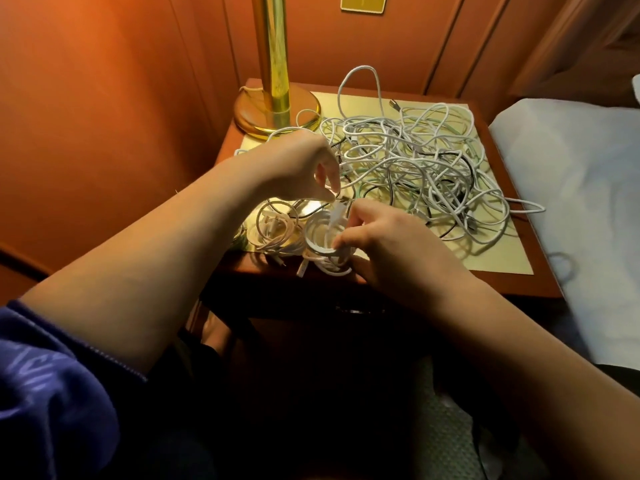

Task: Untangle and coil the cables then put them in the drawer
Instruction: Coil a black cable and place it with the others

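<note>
Right hand [381, 244]: clamped round white coil [323, 244] at near table [540, 271] edge, keeping loops together.
Left hand [301, 164]: pinching the coil's free end [337, 211], likely to tuck it.
Done coil [275, 228]: just left.
Tangle [419, 164]: far right, unsorted.
Drawer: not discernible.

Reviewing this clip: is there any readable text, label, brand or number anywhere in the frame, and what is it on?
No text can be read.
Gold plaque on the wall: cut off at the top edge, any marking too faint to read.
Purple sleeve: pale print, blurred, not legible.
Tangled cables, coiled cables and brass lamp: no visible markings.
</note>
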Action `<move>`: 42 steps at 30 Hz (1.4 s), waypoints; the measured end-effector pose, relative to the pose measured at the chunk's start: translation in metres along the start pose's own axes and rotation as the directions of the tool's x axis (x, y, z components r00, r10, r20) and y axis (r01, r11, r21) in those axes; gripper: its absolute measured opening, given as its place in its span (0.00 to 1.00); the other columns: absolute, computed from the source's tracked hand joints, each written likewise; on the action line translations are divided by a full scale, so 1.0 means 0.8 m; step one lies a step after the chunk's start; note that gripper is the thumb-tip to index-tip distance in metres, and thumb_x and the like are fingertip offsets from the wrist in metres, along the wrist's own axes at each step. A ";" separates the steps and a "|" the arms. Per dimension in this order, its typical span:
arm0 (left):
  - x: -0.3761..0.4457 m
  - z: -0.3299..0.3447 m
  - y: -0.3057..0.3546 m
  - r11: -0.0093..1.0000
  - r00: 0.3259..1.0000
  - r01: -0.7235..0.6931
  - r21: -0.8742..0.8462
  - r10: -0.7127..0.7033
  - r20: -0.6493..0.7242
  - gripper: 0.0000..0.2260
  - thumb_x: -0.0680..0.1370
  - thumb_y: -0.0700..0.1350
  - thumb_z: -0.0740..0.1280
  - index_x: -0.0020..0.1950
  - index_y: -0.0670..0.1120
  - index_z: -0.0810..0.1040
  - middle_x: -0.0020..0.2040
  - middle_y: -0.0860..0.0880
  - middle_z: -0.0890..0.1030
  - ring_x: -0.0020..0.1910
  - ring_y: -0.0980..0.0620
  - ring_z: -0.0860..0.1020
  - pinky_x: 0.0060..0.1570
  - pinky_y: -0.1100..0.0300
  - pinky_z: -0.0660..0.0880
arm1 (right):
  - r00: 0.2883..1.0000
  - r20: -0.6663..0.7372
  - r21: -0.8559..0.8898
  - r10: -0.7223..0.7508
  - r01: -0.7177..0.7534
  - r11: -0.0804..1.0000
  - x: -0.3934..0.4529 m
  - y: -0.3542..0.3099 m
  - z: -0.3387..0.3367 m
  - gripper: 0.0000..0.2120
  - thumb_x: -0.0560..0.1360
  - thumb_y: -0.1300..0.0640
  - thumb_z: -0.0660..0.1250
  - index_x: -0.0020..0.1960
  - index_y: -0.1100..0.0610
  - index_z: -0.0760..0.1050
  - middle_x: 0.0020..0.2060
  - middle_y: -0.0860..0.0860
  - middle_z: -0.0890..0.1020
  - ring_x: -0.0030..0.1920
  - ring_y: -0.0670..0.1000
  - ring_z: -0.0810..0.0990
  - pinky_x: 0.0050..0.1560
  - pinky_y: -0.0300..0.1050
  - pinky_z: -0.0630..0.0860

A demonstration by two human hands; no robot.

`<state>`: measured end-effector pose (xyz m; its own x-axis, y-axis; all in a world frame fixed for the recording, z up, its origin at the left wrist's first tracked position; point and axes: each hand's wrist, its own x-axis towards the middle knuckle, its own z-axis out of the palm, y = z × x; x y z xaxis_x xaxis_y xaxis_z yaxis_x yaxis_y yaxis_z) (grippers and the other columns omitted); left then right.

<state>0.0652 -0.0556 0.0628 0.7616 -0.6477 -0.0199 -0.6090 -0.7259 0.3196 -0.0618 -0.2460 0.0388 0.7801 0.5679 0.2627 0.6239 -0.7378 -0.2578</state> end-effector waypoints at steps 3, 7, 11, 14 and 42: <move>-0.001 -0.001 -0.006 1.000 1.000 0.030 -0.008 -0.030 -0.004 0.08 0.72 0.48 0.80 0.50 0.54 0.87 0.40 0.58 0.82 0.42 0.56 0.82 0.46 0.54 0.81 | 1.000 0.015 -0.046 0.007 -0.006 0.999 0.005 0.006 0.016 0.10 0.69 0.60 0.79 0.49 0.50 0.87 0.44 0.51 0.77 0.44 0.57 0.80 0.35 0.44 0.71; 0.002 0.001 -0.008 1.000 0.999 0.024 -0.016 -0.023 0.040 0.09 0.73 0.47 0.79 0.52 0.54 0.87 0.41 0.60 0.81 0.42 0.62 0.80 0.42 0.62 0.76 | 0.992 0.097 0.094 0.084 -0.093 0.991 0.000 0.019 0.000 0.19 0.71 0.53 0.80 0.61 0.44 0.83 0.49 0.45 0.76 0.48 0.45 0.77 0.45 0.43 0.77; 0.006 -0.001 -0.014 0.999 0.997 0.050 -0.020 -0.049 0.067 0.09 0.74 0.46 0.78 0.52 0.56 0.86 0.43 0.59 0.82 0.42 0.64 0.79 0.37 0.69 0.69 | 0.978 0.055 0.273 0.202 -0.209 0.939 -0.012 0.051 -0.034 0.18 0.72 0.51 0.77 0.61 0.43 0.81 0.45 0.42 0.81 0.44 0.42 0.79 0.45 0.38 0.77; 0.010 -0.003 -0.017 0.996 0.996 0.080 -0.041 -0.078 0.039 0.08 0.74 0.47 0.77 0.52 0.56 0.86 0.44 0.60 0.81 0.42 0.63 0.79 0.36 0.70 0.68 | 0.948 0.103 0.143 0.303 -0.315 0.938 -0.022 0.081 -0.039 0.15 0.70 0.43 0.75 0.56 0.44 0.84 0.41 0.39 0.79 0.42 0.39 0.78 0.45 0.45 0.78; 0.071 0.003 0.035 1.000 0.995 0.014 -0.013 -0.016 -0.103 0.08 0.79 0.52 0.72 0.55 0.52 0.86 0.50 0.55 0.85 0.47 0.57 0.82 0.49 0.62 0.78 | 0.657 -0.147 0.951 0.739 -0.112 0.288 -0.016 0.123 -0.043 0.07 0.76 0.57 0.58 0.45 0.56 0.74 0.32 0.49 0.74 0.32 0.51 0.78 0.42 0.57 0.84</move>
<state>0.0908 -0.1131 0.0680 0.7898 -0.6090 0.0727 -0.5950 -0.7321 0.3315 -0.0124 -0.3384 0.0416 0.9669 -0.2260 0.1185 0.1375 0.0705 -0.9880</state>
